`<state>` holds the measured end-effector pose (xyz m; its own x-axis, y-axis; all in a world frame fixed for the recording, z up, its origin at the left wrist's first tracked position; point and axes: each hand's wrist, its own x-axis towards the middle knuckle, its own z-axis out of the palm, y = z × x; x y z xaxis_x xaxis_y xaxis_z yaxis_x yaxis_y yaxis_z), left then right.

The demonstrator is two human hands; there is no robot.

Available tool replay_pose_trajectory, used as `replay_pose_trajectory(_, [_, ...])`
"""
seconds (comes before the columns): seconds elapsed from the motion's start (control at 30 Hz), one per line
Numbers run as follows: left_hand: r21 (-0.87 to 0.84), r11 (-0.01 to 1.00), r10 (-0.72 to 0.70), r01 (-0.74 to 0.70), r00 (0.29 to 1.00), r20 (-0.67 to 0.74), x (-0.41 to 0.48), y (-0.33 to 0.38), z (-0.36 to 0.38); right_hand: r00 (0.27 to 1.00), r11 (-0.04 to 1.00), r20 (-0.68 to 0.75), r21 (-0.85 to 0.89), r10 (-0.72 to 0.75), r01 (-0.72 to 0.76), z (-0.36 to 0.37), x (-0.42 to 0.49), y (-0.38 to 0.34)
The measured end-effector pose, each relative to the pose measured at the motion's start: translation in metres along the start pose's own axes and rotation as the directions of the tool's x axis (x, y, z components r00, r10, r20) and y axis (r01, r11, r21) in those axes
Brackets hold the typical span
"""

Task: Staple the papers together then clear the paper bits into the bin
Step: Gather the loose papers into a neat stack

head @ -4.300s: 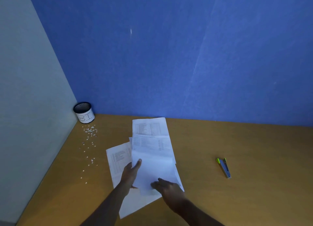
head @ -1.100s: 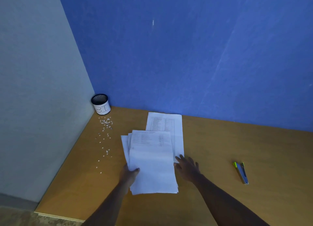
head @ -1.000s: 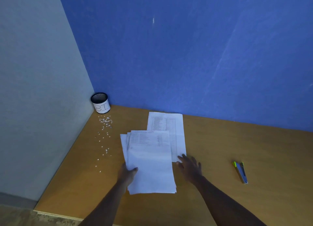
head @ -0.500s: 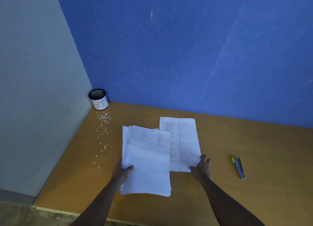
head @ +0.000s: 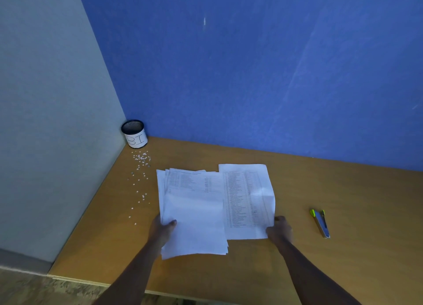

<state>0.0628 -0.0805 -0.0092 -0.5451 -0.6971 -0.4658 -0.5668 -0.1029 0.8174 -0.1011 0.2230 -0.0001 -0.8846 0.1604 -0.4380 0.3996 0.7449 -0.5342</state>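
Two grips at once
L hand (head: 161, 230) pinches paper stack (head: 194, 213), thumb on top; R hand (head: 279, 230) fingers pinch corner of loose sheet (head: 248, 201).

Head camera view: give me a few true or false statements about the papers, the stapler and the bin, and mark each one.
1. The left hand grips the stack of papers at its near left edge. True.
2. The right hand holds the stapler. False: the stapler lies untouched on the table, and the right hand pinches the near right corner of the single sheet.
3. The paper bits are scattered on the table in front of the bin. True.
4. The bin lies tipped on its side. False: it stands upright in the corner.
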Motion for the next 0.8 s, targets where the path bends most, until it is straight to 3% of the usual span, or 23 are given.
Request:
replay_pose_trajectory(0.1, [0.001,1.000,-0.009,0.009,1.000,-0.011,0.001,-0.001,-0.002,0.995,0.964,0.016,0.246,0.103,-0.104,-0.008,-0.002,0.000])
replay_pose_trajectory(0.3, [0.005,1.000,-0.023,0.023,0.999,-0.025,0.003,-0.003,-0.001,0.977,0.756,0.070,0.623,0.202,-0.201,-0.038,0.005,0.003])
replay_pose_trajectory(0.5, [0.000,0.999,-0.048,0.048,0.999,-0.002,-0.001,0.001,0.020,0.972,0.583,0.108,0.784,0.208,-0.213,-0.067,-0.001,-0.001])
replay_pose_trajectory(0.6, [-0.014,0.999,-0.049,0.050,0.997,0.064,-0.007,0.008,0.038,0.981,0.626,0.079,0.760,0.180,-0.176,-0.063,-0.008,0.000])
replay_pose_trajectory(0.8, [-0.011,0.999,-0.029,0.032,0.974,0.225,-0.021,0.024,0.068,1.000,0.856,0.012,0.517,0.012,-0.016,-0.041,-0.038,0.005])
